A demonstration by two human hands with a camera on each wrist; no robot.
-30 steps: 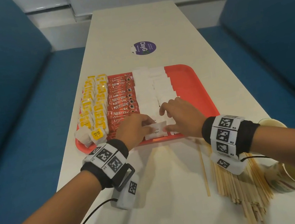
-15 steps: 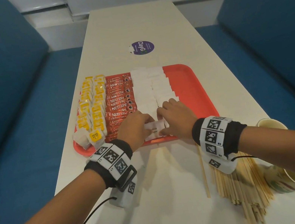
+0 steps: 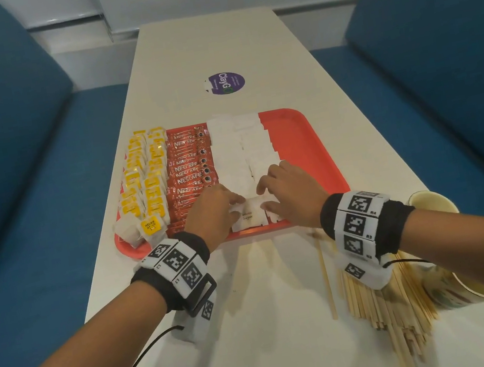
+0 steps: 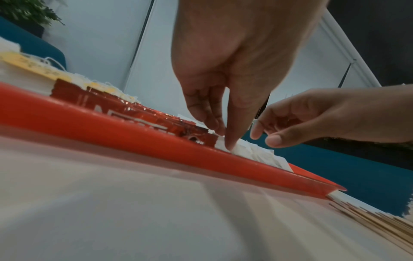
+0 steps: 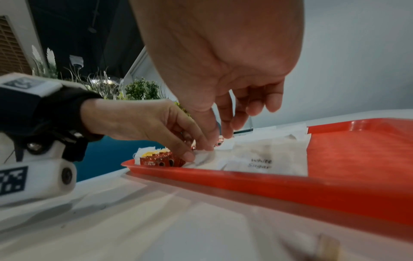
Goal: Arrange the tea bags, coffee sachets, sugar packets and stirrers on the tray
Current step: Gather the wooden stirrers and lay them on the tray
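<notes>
A white sugar packet (image 3: 248,218), printed "White Sugar", is lying flat at the near edge of the red tray (image 3: 307,139), at the near end of the two rows of sugar packets (image 3: 242,147) running towards the tray's far edge. The left hand (image 3: 213,211) is reaching in palm down from the near side, its fingers bent downward and its fingertips pressing on the packet's left edge, just beside the red coffee sachets (image 3: 190,173); in the left wrist view the thumb and forefinger are coming down together onto the white paper at the tray's rim, and whether they are pinching it I cannot tell. The right hand (image 3: 287,191) is mirroring it from the right side, palm down, wrist raised above the table, fingers curved over the neighbouring packets; in the right wrist view its fingertips are hanging slightly curled above the paper, gripping nothing. Both forearms are stretching forward over the table, wrists wearing black bands with white marker blocks.

The coffee sachets are filling the strip left of the sugar, and the yellow-tagged tea bags (image 3: 143,181) are crowding the tray's left edge. The tray's right part is showing bare red. On the white table (image 3: 259,326), near its right edge, wooden stirrers (image 3: 384,303) are lying in a loose heap beside a tipped paper cup (image 3: 456,284). A purple sticker (image 3: 224,83) is sitting beyond the tray's far edge.
</notes>
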